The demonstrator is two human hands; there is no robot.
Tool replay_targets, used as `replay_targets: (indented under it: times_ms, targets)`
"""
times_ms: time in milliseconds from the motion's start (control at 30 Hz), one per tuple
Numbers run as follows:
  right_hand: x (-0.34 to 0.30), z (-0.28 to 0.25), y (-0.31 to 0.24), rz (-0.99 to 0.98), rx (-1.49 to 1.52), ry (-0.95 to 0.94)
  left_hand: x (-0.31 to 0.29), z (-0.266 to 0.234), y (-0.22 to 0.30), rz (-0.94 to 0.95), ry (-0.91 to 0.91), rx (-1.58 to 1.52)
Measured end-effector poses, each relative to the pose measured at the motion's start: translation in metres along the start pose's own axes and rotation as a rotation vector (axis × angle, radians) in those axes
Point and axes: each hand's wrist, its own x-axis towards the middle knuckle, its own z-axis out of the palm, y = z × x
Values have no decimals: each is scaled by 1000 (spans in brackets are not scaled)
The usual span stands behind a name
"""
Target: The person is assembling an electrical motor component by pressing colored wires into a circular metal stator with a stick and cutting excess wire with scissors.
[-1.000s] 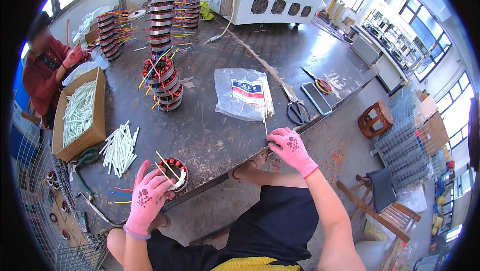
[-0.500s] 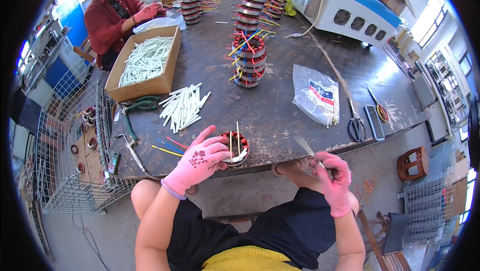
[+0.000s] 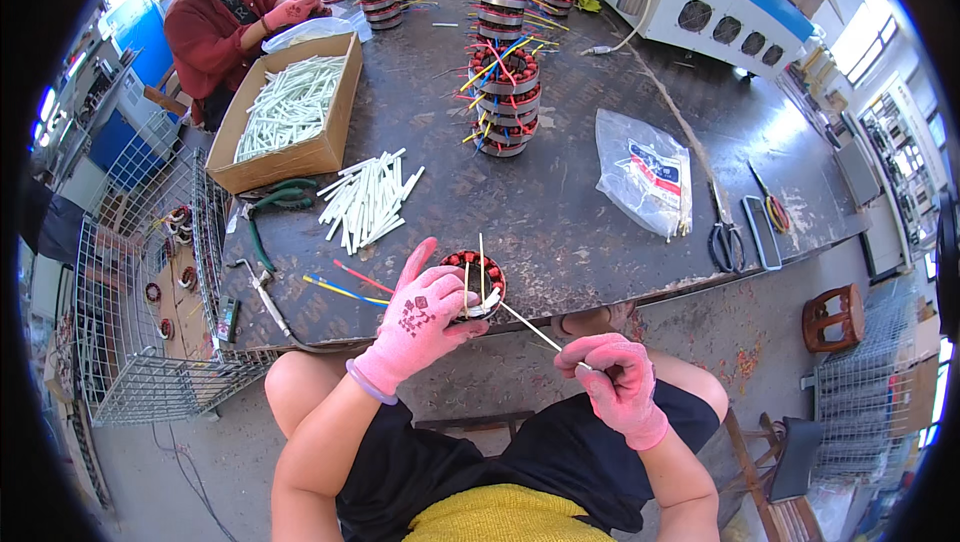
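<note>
A small motor stator (image 3: 494, 275) with red windings sits at the table's near edge. My left hand (image 3: 425, 314), in a pink glove, is closed on its left side, thumb stretched away. Two thin pale sticks (image 3: 482, 252) stand up from the ring, and white material (image 3: 487, 307) lies along its near rim. My right hand (image 3: 612, 382), also gloved, pinches a thin, straight white strand (image 3: 532, 328) whose far end reaches the stator's near-right rim. Whether it is cord or stick I cannot tell. Red, blue and yellow wires (image 3: 345, 288) emerge left of my left hand.
White tubes lie in a loose pile (image 3: 368, 200) and fill a cardboard box (image 3: 345, 122). Stacked stators (image 3: 508, 122) stand mid-table. To the right are a plastic bag (image 3: 640, 177), scissors (image 3: 727, 245) and a phone (image 3: 762, 232). Green-handled pliers (image 3: 285, 195) lie left; a co-worker (image 3: 215, 37) sits beyond.
My right hand has moved left and down, nearer the stator. The strand from it now meets the ring's rim. My left hand keeps its hold, shifting slightly in the picture as the view moves.
</note>
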Motion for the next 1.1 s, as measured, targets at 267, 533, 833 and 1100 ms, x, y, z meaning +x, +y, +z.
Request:
replay_targets:
  times_ms: [267, 533, 833, 1100]
  targets:
    - [-5, 0, -2, 42, 2, -3, -2, -6, -4, 17, -10, -78]
    - [-2, 3, -5, 88, 5, -1, -1, -6, -4, 19, -12, -84]
    - [-4, 4, -6, 91, 16, 16, -1, -6, -4, 26, -9, -83]
    - [-4, 0, -4, 55, -12, -25, -1, -6, -4, 17, -19, -91]
